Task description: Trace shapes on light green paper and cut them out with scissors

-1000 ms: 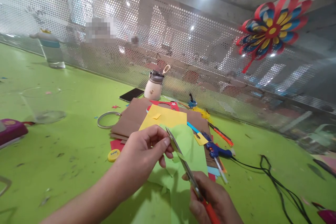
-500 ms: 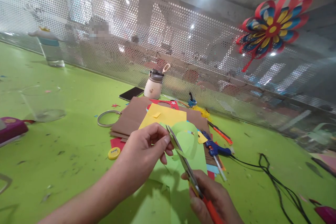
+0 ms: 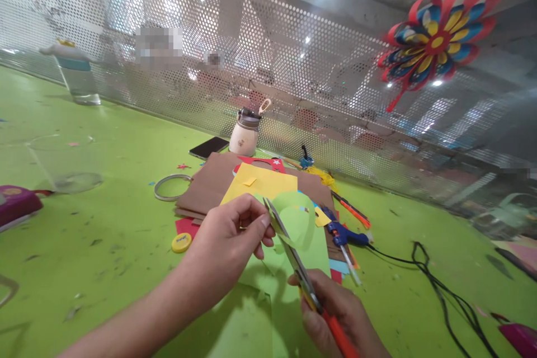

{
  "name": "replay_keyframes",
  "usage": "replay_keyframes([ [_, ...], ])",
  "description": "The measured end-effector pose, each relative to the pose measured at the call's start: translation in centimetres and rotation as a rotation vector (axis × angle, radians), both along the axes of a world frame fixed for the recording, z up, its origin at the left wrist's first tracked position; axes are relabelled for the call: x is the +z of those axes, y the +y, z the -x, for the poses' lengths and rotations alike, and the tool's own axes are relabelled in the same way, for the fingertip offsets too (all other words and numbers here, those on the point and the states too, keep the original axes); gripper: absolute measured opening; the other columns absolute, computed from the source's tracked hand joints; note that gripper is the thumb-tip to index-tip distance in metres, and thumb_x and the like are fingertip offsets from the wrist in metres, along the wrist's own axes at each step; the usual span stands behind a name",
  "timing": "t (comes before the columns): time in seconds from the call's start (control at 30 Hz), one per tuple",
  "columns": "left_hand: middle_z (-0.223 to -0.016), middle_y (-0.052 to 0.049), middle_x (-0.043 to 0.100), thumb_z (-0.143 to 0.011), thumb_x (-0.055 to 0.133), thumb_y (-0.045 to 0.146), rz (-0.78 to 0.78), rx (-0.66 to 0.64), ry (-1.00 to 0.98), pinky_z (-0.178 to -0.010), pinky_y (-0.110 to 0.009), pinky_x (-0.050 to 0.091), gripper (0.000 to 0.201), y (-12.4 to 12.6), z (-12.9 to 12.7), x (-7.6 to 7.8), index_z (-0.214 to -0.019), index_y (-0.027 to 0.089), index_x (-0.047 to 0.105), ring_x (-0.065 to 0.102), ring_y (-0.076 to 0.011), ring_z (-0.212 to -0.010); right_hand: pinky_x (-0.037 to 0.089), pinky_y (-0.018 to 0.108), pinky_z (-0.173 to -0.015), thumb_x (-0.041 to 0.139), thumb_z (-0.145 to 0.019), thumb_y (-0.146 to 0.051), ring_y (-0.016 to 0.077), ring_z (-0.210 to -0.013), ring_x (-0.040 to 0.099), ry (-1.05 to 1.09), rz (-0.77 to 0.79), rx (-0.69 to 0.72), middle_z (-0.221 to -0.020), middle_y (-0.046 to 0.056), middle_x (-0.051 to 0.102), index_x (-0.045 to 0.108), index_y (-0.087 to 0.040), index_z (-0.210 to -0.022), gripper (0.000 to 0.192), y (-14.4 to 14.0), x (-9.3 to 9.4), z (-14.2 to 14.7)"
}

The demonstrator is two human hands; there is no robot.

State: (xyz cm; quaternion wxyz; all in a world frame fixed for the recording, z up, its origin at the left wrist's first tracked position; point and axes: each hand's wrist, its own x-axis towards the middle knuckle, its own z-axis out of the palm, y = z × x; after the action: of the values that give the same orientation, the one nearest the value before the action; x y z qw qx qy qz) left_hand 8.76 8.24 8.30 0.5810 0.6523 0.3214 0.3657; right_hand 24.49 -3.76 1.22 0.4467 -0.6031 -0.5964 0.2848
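Note:
My left hand (image 3: 237, 229) pinches a narrow light-green paper strip (image 3: 288, 242) between thumb and fingers; part of it is hidden by the fingertips. My right hand (image 3: 342, 310) is closed round the orange-red handles of a pair of scissors (image 3: 296, 260). The long metal blades point up and left, their tips close beside my left fingertips, and the strip crosses them. Whether the blades are fully closed is hard to tell. Below lie light-green paper sheets (image 3: 316, 249), with yellow paper (image 3: 268, 182) and brown paper (image 3: 210, 179) farther back.
On the green table (image 3: 126, 235), a blue glue gun (image 3: 346, 234) with a black cord lies right. A white bottle (image 3: 244, 137) and a phone (image 3: 208, 147) stand behind the papers. Left are a clear cup (image 3: 67, 165), a metal ring (image 3: 157, 187) and a yellow disc (image 3: 182, 243).
Both hands keep nearly the same pose, with the strip and scissors still held. The view has shifted very slightly.

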Motion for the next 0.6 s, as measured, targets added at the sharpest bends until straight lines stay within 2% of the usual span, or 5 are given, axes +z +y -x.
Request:
replay_keyframes([
  [0.43, -0.061, 0.001, 0.059, -0.081, 0.055, 0.024, -0.044, 0.024, -0.018, -0.051, -0.023, 0.048, 0.013, -0.19, -0.05, -0.35, -0.069, 0.019, 0.052, 0.056, -0.0126, -0.058, 0.020, 0.025, -0.047, 0.045, -0.078, -0.073, 0.0107, -0.049, 0.027, 0.094, 0.052, -0.029, -0.056, -0.007, 0.035, 0.061, -0.020, -0.092, 0.057, -0.13, 0.14, 0.53],
  [0.6, -0.060, 0.002, 0.060, -0.080, 0.056, 0.023, 0.004, 0.022, 0.003, -0.044, -0.019, 0.043, 0.013, -0.21, -0.05, -0.10, -0.068, 0.019, 0.052, 0.055, -0.0107, -0.054, 0.021, 0.025, -0.047, 0.047, -0.077, -0.072, 0.0104, -0.049, 0.027, 0.113, 0.053, -0.041, -0.056, -0.007, 0.036, 0.062, -0.019, -0.091, 0.057, -0.09, 0.22, 0.67],
])
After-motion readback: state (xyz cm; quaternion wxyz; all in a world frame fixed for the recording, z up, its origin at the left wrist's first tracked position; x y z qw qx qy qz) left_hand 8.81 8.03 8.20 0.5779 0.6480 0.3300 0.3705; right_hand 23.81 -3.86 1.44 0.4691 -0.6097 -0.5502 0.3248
